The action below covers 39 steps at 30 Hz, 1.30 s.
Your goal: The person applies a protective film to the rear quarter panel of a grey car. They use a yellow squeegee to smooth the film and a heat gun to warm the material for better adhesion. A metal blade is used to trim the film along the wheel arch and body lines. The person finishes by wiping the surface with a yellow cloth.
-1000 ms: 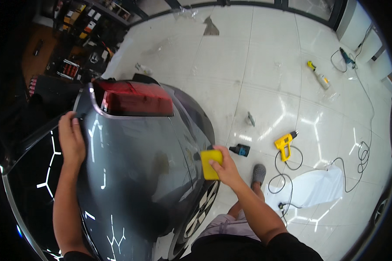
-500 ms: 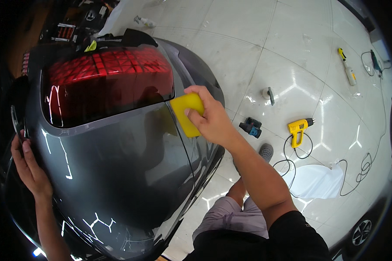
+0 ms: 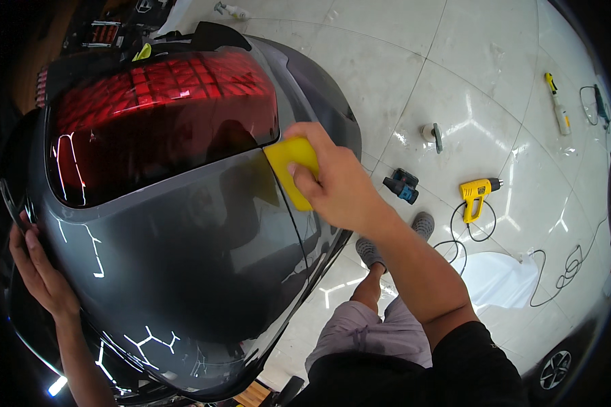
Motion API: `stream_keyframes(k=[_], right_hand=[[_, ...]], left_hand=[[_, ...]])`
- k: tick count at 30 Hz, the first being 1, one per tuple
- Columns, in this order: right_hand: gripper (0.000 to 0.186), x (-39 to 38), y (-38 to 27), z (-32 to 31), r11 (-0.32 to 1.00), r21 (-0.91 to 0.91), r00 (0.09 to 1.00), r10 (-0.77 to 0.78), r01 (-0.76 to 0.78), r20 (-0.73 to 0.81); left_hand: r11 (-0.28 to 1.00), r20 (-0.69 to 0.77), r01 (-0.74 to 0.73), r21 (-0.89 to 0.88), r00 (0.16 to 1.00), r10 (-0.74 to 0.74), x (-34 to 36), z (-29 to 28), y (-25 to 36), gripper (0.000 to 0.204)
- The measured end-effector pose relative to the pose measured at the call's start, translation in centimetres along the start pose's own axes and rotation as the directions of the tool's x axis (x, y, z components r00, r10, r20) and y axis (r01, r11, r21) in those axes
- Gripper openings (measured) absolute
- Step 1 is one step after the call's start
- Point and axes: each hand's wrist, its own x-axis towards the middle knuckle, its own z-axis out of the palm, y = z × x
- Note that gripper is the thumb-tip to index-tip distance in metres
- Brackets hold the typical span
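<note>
My right hand (image 3: 343,183) grips a flat yellow sponge (image 3: 293,169), fingers over its upper edge and thumb on its face. The sponge lies against the dark grey car body panel (image 3: 183,271), over the seam just below the right corner of the red tail light (image 3: 163,129). At the panel's far left edge, my left hand (image 3: 44,278) rests with its fingers stretched out. Close to those fingertips is a thin dark curved piece (image 3: 11,203); whether they touch it I cannot tell.
On the tiled floor to the right are a yellow heat gun (image 3: 475,197) with its cord, a blue-and-black cordless tool (image 3: 402,186), a white roll-like item (image 3: 430,133), a spray bottle (image 3: 560,112) and a white cloth (image 3: 499,278). Another car's wheel (image 3: 555,370) shows at lower right.
The view has shifted, so the floor items sit further right and the tail light further left. The sponge stays in my right hand at the same seam. My left hand remains at the panel's edge.
</note>
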Motion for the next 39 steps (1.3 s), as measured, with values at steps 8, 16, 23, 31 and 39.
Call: stream_keyframes(k=[8, 16, 23, 31, 39], right_hand=[[0.037, -4.7, 1.3, 1.1, 0.997, -0.052, 0.998, 0.058, -0.058, -0.005], [0.036, 1.9, 0.2, -0.7, 0.982, -0.123, 0.984, -0.152, 0.14, -0.088], [0.036, -1.7, 0.5, 0.8, 0.993, -0.102, 0.995, -0.065, 0.057, -0.081], [0.035, -8.6, 2.8, 4.1, 0.993, -0.116, 0.984, -0.013, -0.007, -0.177], [0.034, -18.3, 7.8, 10.0, 0.989, -0.095, 0.966, 0.089, -0.114, -0.241]], left_hand=[[1.0, 0.013, -0.01, -0.029, 1.0, 0.011, 0.3, -0.3, -0.4, 0.043], [0.997, -0.033, -0.067, -0.029, 0.997, 0.067, 2.2, 0.9, 0.7, 0.045], [0.979, -0.062, -0.184, 0.092, 0.98, 0.19, 3.9, 1.1, 0.9, 0.044], [0.967, -0.06, -0.244, 0.067, 0.967, 0.248, 7.6, 1.9, 1.3, 0.046], [0.888, -0.082, -0.431, 0.162, 0.891, 0.448, 12.0, 2.9, -0.8, 0.049]])
